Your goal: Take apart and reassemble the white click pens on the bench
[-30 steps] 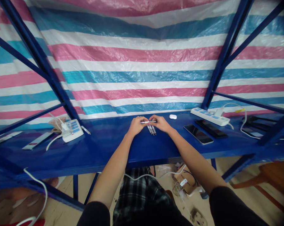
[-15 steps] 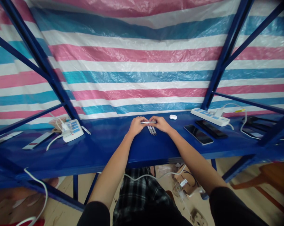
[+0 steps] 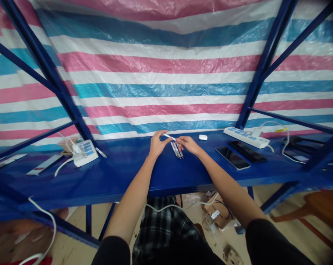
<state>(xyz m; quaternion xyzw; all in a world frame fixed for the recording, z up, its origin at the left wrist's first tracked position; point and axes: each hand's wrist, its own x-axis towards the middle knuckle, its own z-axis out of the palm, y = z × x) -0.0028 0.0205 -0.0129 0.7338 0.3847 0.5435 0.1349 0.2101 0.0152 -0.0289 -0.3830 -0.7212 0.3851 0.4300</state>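
A slim white pen [image 3: 170, 137] is held above the blue tabletop, slanting down to the right. My right hand [image 3: 188, 144] pinches its right end between thumb and fingertips. At the other end, my left hand [image 3: 156, 144] has its index finger and thumb around the pen, with a gap between them and the palm. Several white and grey pens [image 3: 176, 151] with dark tips lie side by side on the table just below, partly covered by my right fingers.
A small white case [image 3: 202, 137] lies right of my hands. Further right are a phone [image 3: 232, 157], a black device [image 3: 247, 151] and a white power strip [image 3: 246, 137]. Another power strip [image 3: 86, 152] and a single pen [image 3: 101, 152] lie left. Blue posts [image 3: 254, 84] frame the table.
The held pen has gone from level to tilted, its left end higher. My left fingers have spread wider, and my right hand has shifted slightly right and turned.
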